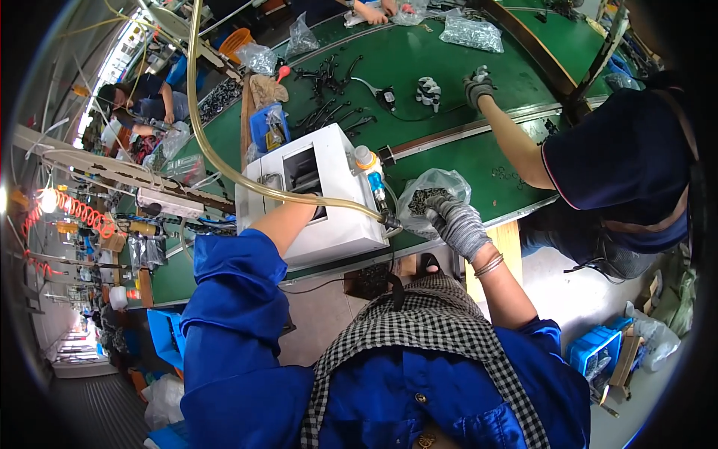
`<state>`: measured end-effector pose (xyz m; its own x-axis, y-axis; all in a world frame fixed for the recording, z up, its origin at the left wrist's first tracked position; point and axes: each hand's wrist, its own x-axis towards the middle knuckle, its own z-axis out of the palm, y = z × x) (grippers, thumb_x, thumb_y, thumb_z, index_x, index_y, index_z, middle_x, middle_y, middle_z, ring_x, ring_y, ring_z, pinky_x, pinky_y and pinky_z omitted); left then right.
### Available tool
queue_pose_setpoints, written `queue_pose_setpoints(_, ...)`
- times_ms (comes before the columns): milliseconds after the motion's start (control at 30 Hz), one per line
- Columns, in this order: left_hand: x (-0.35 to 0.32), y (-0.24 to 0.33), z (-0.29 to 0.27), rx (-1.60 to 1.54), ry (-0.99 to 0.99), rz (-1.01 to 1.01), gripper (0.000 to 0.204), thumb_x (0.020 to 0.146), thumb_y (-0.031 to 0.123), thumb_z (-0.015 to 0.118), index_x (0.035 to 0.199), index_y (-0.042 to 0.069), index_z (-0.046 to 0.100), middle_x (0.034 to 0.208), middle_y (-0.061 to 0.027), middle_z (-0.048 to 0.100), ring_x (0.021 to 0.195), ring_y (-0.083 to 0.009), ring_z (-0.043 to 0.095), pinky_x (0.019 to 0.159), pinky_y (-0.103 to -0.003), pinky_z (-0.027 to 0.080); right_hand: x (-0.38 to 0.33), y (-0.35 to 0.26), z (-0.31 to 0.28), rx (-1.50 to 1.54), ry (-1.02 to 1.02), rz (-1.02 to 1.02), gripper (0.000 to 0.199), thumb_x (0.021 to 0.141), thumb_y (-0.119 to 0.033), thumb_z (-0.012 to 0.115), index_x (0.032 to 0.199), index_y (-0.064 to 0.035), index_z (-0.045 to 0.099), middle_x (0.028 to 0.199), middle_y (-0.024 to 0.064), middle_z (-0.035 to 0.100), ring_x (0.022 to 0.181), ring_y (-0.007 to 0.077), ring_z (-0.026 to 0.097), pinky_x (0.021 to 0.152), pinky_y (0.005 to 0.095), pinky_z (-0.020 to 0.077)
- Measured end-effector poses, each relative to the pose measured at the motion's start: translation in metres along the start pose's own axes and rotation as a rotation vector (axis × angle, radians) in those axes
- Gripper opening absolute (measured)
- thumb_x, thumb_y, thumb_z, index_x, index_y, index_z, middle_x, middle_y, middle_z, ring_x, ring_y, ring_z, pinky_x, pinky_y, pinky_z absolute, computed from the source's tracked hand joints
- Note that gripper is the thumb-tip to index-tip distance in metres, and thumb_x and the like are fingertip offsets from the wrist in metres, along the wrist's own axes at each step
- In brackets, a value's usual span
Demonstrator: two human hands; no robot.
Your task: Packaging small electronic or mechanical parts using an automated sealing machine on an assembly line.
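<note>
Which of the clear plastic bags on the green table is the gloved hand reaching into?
The clear bag of small dark parts beside the white machine; the right hand is in its mouth.

Bright, even light fills the scene, strongest far up-left of the right hand, where windows glare white. Fisheye bending curves straight edges, and black vignette rings the sharp centre.

A single view, from a fisheye camera worn on the person's head, looks steeply down over the chest and both forearms, which enter from the lower edge. It faces forward across the green table, close enough that the white machine sits mid-frame. Straight edges bow toward the dark round rim. The wide field also takes in a co-worker's gloved hand at upper right and the workshop aisle at far left.
</note>
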<state>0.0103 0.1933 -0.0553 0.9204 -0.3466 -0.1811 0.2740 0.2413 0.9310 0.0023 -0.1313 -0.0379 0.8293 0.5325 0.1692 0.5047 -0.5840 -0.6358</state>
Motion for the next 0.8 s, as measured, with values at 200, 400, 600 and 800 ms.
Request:
queue_pose_setpoints(200, -0.002, 0.024, -0.028, 0.144, -0.022, 0.049, 0.049, 0.086, 0.048, 0.049, 0.106, 0.005, 0.062, 0.103, -0.0180, 0.062, 0.094, -0.0301, 0.061, 0.086, -0.043, 0.048, 0.001, -0.006, -0.010, -0.005, 0.001, -0.032, 0.021, 0.084, -0.018, 0.062, 0.103, -0.0096, 0.066, 0.097, 0.0132, 0.067, 0.088, 0.0320, 0.064, 0.079, 0.0388, 0.0521)
queue_pose_setpoints(400, 0.004, 0.029, -0.029, 0.279, -0.020, 0.092, 0.048, 0.086, 0.047, 0.050, 0.106, 0.005, 0.062, 0.103, -0.0181, 0.063, 0.095, -0.0296, 0.061, 0.086, -0.043, 0.048, 0.000, -0.003, -0.009, 0.005, 0.007, -0.015, 0.020, 0.085, -0.018, 0.061, 0.103, -0.0102, 0.066, 0.097, 0.0136, 0.067, 0.089, 0.0320, 0.064, 0.079, 0.0390, 0.0521)
queue_pose_setpoints(600, 0.003, 0.034, -0.035, 0.414, -0.005, 0.136, 0.047, 0.085, 0.046, 0.051, 0.105, 0.005, 0.063, 0.103, -0.0181, 0.063, 0.096, -0.0290, 0.061, 0.086, -0.043, 0.048, -0.001, 0.008, -0.004, -0.001, 0.005, -0.006, 0.019, 0.086, -0.019, 0.060, 0.103, -0.0113, 0.066, 0.097, 0.0138, 0.067, 0.090, 0.0321, 0.064, 0.078, 0.0393, 0.0521)
queue_pose_setpoints(800, -0.013, 0.031, -0.031, 0.562, -0.042, 0.210, 0.047, 0.084, 0.046, 0.052, 0.105, 0.005, 0.064, 0.104, -0.0181, 0.063, 0.096, -0.0284, 0.062, 0.086, -0.042, 0.048, 0.000, 0.000, -0.017, 0.001, -0.073, 0.026, 0.021, 0.087, -0.022, 0.059, 0.104, -0.0117, 0.065, 0.100, 0.0140, 0.066, 0.091, 0.0325, 0.063, 0.079, 0.0401, 0.0517)
